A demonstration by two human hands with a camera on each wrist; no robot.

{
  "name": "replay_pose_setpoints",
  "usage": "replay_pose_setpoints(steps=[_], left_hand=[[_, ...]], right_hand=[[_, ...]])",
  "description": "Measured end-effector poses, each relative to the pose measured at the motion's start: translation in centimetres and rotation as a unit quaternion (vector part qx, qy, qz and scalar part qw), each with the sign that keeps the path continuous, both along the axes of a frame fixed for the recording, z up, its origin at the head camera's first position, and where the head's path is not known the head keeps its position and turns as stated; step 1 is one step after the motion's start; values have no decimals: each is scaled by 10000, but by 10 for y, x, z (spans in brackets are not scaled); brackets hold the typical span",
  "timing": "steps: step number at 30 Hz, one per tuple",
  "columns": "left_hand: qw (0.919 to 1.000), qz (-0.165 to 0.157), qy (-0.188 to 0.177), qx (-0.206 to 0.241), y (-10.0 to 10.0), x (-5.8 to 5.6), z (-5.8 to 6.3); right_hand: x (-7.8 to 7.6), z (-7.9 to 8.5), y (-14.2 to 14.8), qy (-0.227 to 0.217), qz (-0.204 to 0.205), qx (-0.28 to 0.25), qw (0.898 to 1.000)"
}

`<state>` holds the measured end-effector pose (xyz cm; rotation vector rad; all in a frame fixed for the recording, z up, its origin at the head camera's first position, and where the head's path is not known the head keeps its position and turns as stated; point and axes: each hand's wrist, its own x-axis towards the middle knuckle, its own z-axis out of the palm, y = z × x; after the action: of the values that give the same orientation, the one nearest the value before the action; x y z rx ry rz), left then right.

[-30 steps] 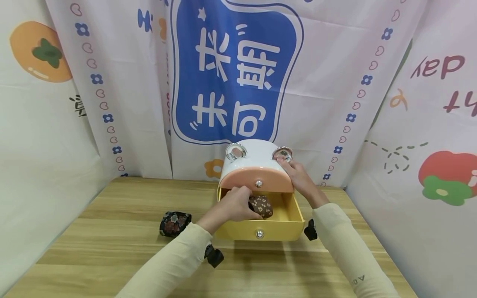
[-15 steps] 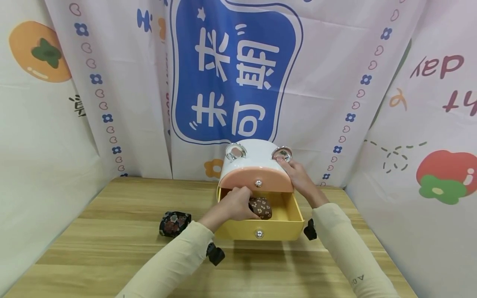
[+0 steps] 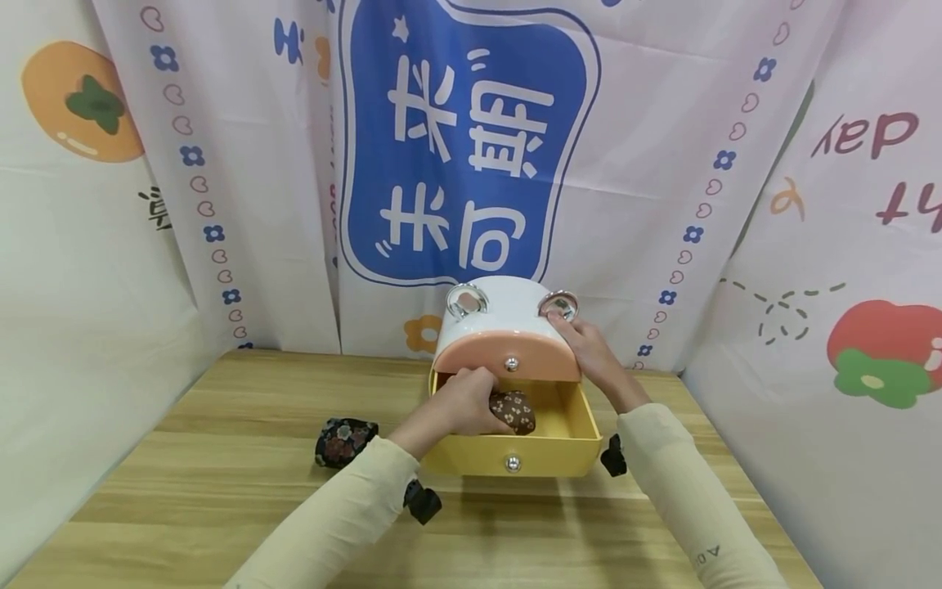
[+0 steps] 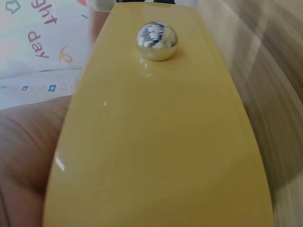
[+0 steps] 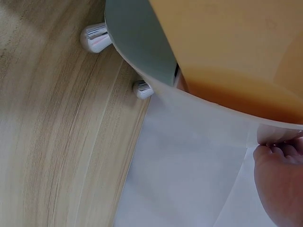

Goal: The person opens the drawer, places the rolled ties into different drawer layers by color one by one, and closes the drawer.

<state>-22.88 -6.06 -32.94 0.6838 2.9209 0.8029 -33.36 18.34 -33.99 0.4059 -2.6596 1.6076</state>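
Observation:
My left hand [image 3: 465,402] reaches into the pulled-out yellow drawer [image 3: 548,456] and holds a brown flower-print cloth item [image 3: 515,411], whose left part it hides. My right hand [image 3: 589,352] grips the right side of the white drawer cabinet [image 3: 508,315], beside the right silver ring-shaped eye [image 3: 559,304]. Bent fingers [image 5: 284,156] meet the cabinet's side in the right wrist view. The drawer front with its silver knob [image 4: 157,40] fills most of the left wrist view, and part of my left palm shows at its left.
On the table [image 3: 221,458], left of the cabinet, lies a black flower-print cloth item [image 3: 346,442]. Above the open drawer sits a closed orange drawer [image 3: 478,353]. Silver feet [image 5: 96,38] support the cabinet. Printed curtains [image 3: 633,164] stand behind and at both sides.
The brown cloth item has shifted and tilted slightly toward my left hand. Both hands and the cabinet stay nearly where they were.

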Motion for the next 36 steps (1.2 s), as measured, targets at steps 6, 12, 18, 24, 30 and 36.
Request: replay_pose_setpoints(steps=[6,12,18,24,30,36], left_hand=[[9994,-220,208,191,-7,6,9],[9980,-296,373,427,-13,15,21],[9952,-40,523,824,-18,27,34],[9909,407,774,1025,-23,45,45],[9868,633,1053,1053,-26,65,48],[9813,827,1347,1095,-26,82,45]], right_hand=[[1,2,1,-60,25,-2,10000],[0,2,1,-145,67,-40,9999],[0,2,2,-125,83,-12,9999],[1,2,2,-67,90,3,9999],[2,2,1,-88,109,36,9999],[0,0,2,-29,159,-13,9999]])
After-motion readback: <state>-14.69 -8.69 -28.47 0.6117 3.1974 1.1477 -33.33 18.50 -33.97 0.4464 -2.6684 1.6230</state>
